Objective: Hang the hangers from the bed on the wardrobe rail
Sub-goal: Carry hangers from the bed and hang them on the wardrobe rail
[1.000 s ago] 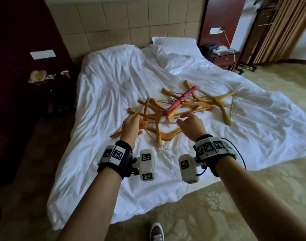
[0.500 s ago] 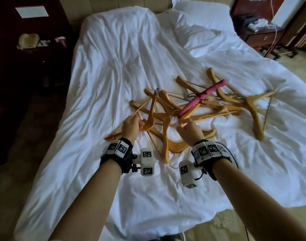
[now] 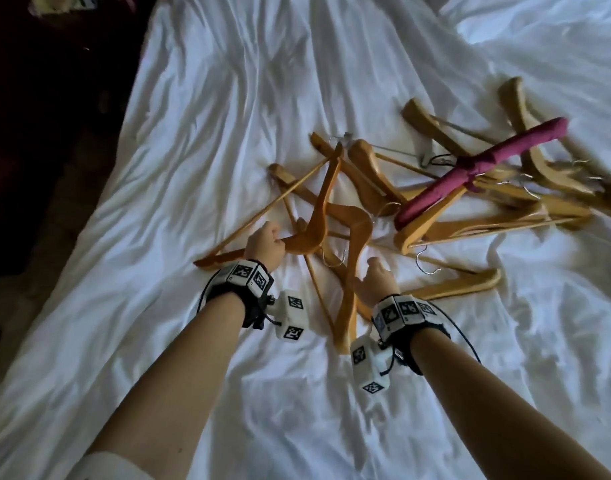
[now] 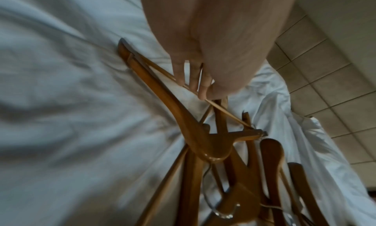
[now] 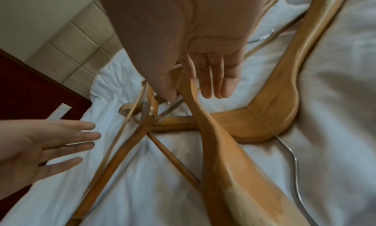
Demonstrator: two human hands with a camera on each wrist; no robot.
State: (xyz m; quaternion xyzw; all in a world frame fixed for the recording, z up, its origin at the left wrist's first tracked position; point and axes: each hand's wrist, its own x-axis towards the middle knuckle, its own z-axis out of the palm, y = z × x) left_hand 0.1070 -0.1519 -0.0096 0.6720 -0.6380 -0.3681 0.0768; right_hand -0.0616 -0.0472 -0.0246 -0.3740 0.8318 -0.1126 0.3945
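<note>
Left hand (image 3: 264, 244) and right hand (image 3: 376, 284) have come lower to the hangers (image 3: 317, 216) on the bed (image 3: 193, 150); both open, fingers straight.

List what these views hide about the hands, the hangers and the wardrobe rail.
Wardrobe rail: in no view; all cameras face the bed.
Left hand grip: in head view the hand's back hides its fingers.
Wooden hangers: count unclear; they overlap, the pink padded hanger covers some, and the head view's right edge cuts the pile.
Right hand: contact with a hanger is blurred in the right wrist view.
</note>
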